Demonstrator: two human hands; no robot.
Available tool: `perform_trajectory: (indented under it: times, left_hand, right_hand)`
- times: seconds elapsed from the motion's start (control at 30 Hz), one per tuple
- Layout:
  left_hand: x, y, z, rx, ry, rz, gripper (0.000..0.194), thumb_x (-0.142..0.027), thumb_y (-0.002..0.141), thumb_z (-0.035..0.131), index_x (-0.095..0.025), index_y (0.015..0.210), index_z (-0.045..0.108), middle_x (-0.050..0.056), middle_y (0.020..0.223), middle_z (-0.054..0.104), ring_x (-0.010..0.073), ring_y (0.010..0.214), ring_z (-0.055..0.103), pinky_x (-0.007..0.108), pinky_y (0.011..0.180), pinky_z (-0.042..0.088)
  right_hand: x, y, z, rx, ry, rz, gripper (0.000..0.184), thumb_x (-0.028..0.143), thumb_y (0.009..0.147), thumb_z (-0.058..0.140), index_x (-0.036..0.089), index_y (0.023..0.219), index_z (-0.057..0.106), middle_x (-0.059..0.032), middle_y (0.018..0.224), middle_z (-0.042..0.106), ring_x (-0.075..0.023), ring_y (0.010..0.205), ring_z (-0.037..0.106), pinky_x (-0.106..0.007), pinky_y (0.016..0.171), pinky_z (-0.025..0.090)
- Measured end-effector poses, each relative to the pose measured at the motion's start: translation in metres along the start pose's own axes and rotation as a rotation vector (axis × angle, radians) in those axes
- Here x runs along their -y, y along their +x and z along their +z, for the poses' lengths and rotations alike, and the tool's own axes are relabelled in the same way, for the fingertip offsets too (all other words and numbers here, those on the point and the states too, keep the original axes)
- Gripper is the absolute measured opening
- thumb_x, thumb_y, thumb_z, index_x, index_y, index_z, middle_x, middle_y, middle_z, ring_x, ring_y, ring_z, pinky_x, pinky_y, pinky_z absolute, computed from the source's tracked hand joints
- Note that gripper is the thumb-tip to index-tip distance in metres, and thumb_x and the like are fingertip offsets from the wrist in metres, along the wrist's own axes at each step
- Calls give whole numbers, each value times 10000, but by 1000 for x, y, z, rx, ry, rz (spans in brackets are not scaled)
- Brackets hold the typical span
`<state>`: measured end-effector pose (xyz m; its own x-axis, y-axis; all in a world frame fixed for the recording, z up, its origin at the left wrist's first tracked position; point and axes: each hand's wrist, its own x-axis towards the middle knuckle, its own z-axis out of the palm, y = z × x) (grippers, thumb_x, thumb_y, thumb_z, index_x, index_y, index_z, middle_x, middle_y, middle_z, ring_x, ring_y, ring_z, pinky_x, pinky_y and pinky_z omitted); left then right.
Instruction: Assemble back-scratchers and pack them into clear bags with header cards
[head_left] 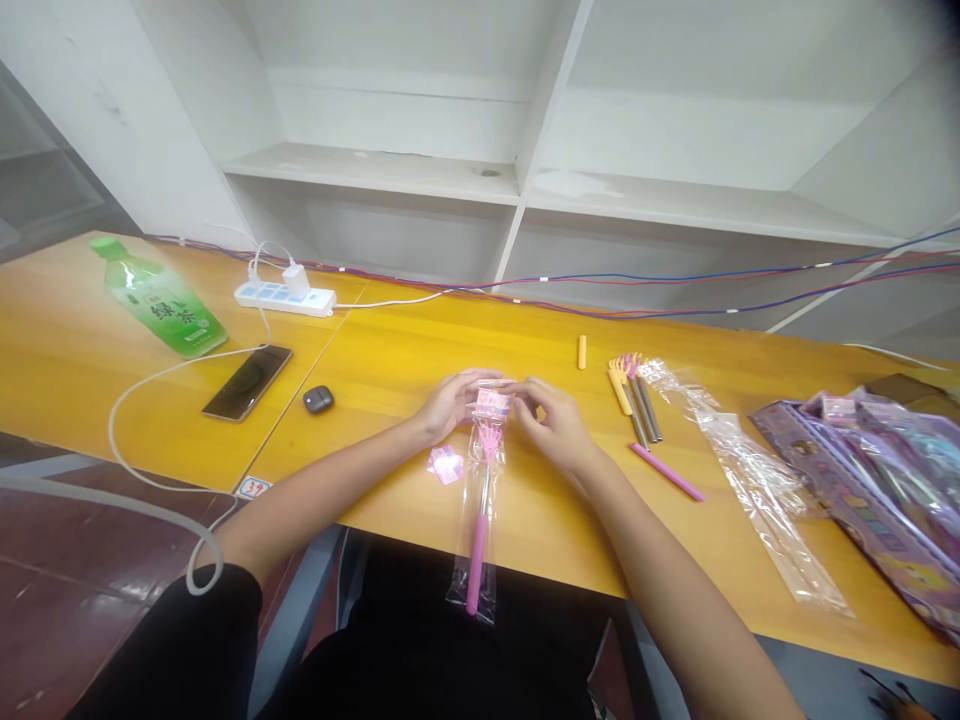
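A pink telescopic back scratcher (pixel 478 545) lies inside a clear plastic bag (pixel 493 590), its handle end reaching past the table's front edge. At the top of the bag is a small pink printed card (pixel 493 404). My left hand (pixel 450 402) grips the card's left side, fingers curled behind the top. On the other side, my right hand (pixel 553 418) pinches the card's right edge with bent fingers. A few loose pink cards (pixel 445 465) lie on the table just below my left hand.
To the right lie unbagged back scratchers (pixel 637 395), a pink handle (pixel 667 472), clear bags (pixel 757 490) and a purple box (pixel 855 500) of packed items. Leftward are a phone (pixel 247 382), earbud case (pixel 318 399), power strip (pixel 285 298), tea bottle (pixel 161 303) and white cable (pixel 124 395).
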<state>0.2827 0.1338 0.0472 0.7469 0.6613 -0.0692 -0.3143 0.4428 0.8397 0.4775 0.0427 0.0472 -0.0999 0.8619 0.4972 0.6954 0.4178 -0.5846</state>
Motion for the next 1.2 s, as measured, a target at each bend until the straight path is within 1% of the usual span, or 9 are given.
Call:
perform_trajectory:
  times: [0.17,0.3,0.47,0.6,0.67,0.77,0.93,1.03,1.2]
  left_hand:
    - [2,2,-1,-35,69,29,412,-268,756,783,-173,1155,750,114,1216,764,216,983,726,300,793,573]
    - [6,3,-1,-7,141,53,494,-173,730,786,-196,1219,718,102,1247,754,180,928,730,276,772,567]
    - [9,2,-2,40,230,112,506,-159,773,779,-193,1267,675,135,1295,743,204,1026,738,307,843,575]
    - [8,1,-5,85,291,174,715,-93,784,730,-258,1456,545,138,1383,708,180,1033,737,298,861,557]
    - [9,2,-8,65,322,182,719,-98,798,734,-260,1467,529,145,1409,690,176,1047,734,303,892,551]
    - [12,4,-11,16,337,160,613,-157,805,786,-217,1382,589,165,1397,684,199,1087,727,332,935,556]
    - [15,5,-12,71,323,29,591,-297,826,846,-198,1351,594,154,1150,764,232,956,762,351,821,587]
    - [16,5,-11,55,360,82,562,-303,831,850,-202,1330,612,128,1100,775,216,941,761,333,827,580]
    - [17,6,-10,16,408,160,379,-308,850,829,-181,1171,673,115,1113,773,194,959,747,338,876,570]
  right_hand:
    - [-3,-2,3,-67,64,96,182,302,1033,538,247,1185,621,-8,827,615,-170,697,567,-308,649,461]
    - [-8,-1,4,-139,95,216,306,403,1039,570,238,1296,552,6,828,610,-163,670,571,-306,630,456]
    - [-15,0,5,-64,13,206,291,509,1028,601,233,1060,685,-27,832,650,-183,716,580,-330,670,459]
    - [-17,1,7,-82,31,177,248,474,1016,632,237,995,705,-23,821,655,-179,700,574,-330,672,459]
    - [-16,1,7,-98,36,164,226,445,1019,633,238,972,708,-26,841,663,-176,706,577,-328,673,458]
    - [-12,2,6,-135,30,132,199,402,1026,627,236,946,704,-24,840,652,-171,709,574,-324,676,457]
    - [-10,3,4,-189,-12,94,157,364,1024,626,236,970,698,-12,796,611,-168,688,552,-322,665,457]
    - [-10,3,3,-178,-18,62,156,353,1032,608,239,1011,712,-11,792,602,-167,688,549,-323,671,462]
    - [-7,3,2,-145,-12,49,188,373,1043,576,248,1021,715,-27,811,614,-178,702,556,-338,688,474]
